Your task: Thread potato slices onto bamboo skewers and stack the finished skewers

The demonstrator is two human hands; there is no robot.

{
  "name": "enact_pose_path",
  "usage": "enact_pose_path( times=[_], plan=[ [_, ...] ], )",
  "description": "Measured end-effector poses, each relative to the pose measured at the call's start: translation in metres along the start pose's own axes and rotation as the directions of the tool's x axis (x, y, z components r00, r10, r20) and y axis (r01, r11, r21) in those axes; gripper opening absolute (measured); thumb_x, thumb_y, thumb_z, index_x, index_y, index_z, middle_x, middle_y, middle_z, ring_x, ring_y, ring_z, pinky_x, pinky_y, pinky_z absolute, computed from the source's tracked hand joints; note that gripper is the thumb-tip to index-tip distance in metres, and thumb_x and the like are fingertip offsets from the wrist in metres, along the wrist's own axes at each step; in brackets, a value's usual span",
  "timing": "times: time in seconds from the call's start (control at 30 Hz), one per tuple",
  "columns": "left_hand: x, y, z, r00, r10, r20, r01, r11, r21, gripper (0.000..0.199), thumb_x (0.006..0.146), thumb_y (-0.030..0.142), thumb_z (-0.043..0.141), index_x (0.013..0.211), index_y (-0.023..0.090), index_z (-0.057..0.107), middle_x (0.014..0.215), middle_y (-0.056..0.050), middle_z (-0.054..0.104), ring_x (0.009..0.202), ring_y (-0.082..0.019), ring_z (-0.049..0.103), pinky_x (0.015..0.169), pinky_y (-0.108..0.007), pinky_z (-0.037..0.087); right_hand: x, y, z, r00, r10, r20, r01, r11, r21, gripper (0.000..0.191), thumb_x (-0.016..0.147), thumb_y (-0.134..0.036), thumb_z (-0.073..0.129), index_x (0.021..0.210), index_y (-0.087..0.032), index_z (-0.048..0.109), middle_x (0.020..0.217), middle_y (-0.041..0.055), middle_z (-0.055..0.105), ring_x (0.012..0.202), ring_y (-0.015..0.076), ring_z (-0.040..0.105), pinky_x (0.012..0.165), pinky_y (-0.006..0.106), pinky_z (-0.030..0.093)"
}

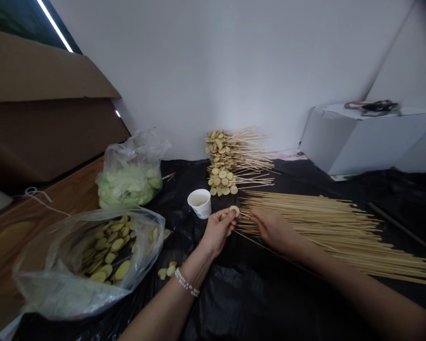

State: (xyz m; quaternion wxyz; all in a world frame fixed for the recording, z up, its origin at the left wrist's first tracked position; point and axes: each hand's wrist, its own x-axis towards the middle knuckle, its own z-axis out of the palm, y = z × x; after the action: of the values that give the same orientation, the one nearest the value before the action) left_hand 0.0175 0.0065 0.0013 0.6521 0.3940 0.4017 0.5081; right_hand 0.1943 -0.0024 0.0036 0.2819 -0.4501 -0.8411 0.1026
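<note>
Pinched in the fingers of my left hand are pale potato slices, one standing up at the fingertips. Just to the right, my right hand is closed, its fingertips around a thin bamboo skewer that points at the slices. Under and beyond my right forearm spreads a wide bundle of long bare skewers. Farther back, finished-looking skewers of potato slices lie stacked, slices to the left and sticks to the right. My left wrist wears a beaded bracelet.
An open plastic bag of potato slices lies at the left, with a tied bag of greens behind it. A paper cup stands near my left hand. Loose slices lie on black plastic sheeting. A white box sits right.
</note>
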Motion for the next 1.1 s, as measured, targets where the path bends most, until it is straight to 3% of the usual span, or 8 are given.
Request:
enact_pose_path(
  times=[0.13,0.37,0.63,0.8,0.97,1.1],
  plan=[
    [-0.0012,0.0021,0.0002,1.0,0.005,0.012,-0.005,1.0,0.017,0.03,0.065,0.039,0.077,0.073,0.01,0.069,0.074,-0.005,0.064,0.052,-0.003,0.044,0.05,-0.017,0.032,0.0009,-0.0006,-0.0001,1.0,-0.002,-0.014,0.002,1.0,0.024,0.023,0.091,-0.016,0.033,0.072,-0.019,0.046,0.066,0.0028,0.055,0.059,0.0137,0.047,0.058,0.025,0.032],
    [-0.0063,-0.0016,0.0067,0.998,-0.023,0.06,0.019,0.998,0.065,0.032,0.064,0.042,0.076,0.072,0.011,0.069,0.063,-0.002,0.058,0.05,-0.004,0.043,0.049,-0.019,0.03,-0.0012,-0.0022,0.0077,0.991,-0.094,-0.096,0.086,0.993,-0.087,0.021,0.091,-0.015,0.034,0.077,-0.019,0.049,0.069,0.0031,0.055,0.062,0.015,0.047,0.059,0.027,0.031],
    [-0.0003,0.0017,0.0034,1.0,0.011,0.01,-0.011,1.0,-0.002,0.033,0.065,0.042,0.076,0.072,0.011,0.068,0.061,0.0,0.056,0.048,-0.003,0.04,0.047,-0.018,0.026,0.0025,-0.0037,0.0003,0.998,0.025,-0.052,-0.031,0.991,-0.129,0.025,0.096,-0.025,0.035,0.084,-0.018,0.055,0.078,0.0055,0.062,0.072,0.0168,0.055,0.065,0.027,0.035],
    [-0.0014,0.0034,0.002,0.999,0.018,0.029,-0.018,1.0,0.012,0.032,0.065,0.042,0.076,0.07,0.012,0.067,0.07,-0.003,0.061,0.051,-0.003,0.041,0.048,-0.018,0.028,-0.0014,-0.004,0.0011,1.0,0.018,-0.024,-0.022,0.977,-0.21,0.026,0.094,-0.02,0.034,0.081,-0.017,0.056,0.074,0.0055,0.061,0.068,0.017,0.053,0.064,0.028,0.034],
    [-0.0041,-0.0026,0.0063,0.996,-0.018,0.082,0.01,0.996,0.094,0.035,0.066,0.044,0.075,0.075,0.011,0.069,0.069,-0.004,0.061,0.05,-0.003,0.041,0.047,-0.019,0.027,-0.0013,-0.0058,0.0064,1.0,0.001,-0.019,-0.004,0.987,-0.158,0.023,0.092,-0.015,0.036,0.086,-0.018,0.058,0.078,0.0048,0.063,0.069,0.0163,0.055,0.063,0.027,0.034],
    [-0.0015,-0.004,0.005,0.997,-0.014,0.08,0.008,0.998,0.069,0.037,0.068,0.048,0.072,0.076,0.012,0.067,0.064,-0.002,0.058,0.048,-0.003,0.038,0.045,-0.019,0.025,0.0017,-0.0069,0.0048,0.998,0.019,-0.066,-0.025,0.995,-0.092,0.023,0.093,-0.019,0.038,0.084,-0.018,0.058,0.078,0.0045,0.063,0.071,0.0164,0.056,0.065,0.027,0.037]
  ],
)
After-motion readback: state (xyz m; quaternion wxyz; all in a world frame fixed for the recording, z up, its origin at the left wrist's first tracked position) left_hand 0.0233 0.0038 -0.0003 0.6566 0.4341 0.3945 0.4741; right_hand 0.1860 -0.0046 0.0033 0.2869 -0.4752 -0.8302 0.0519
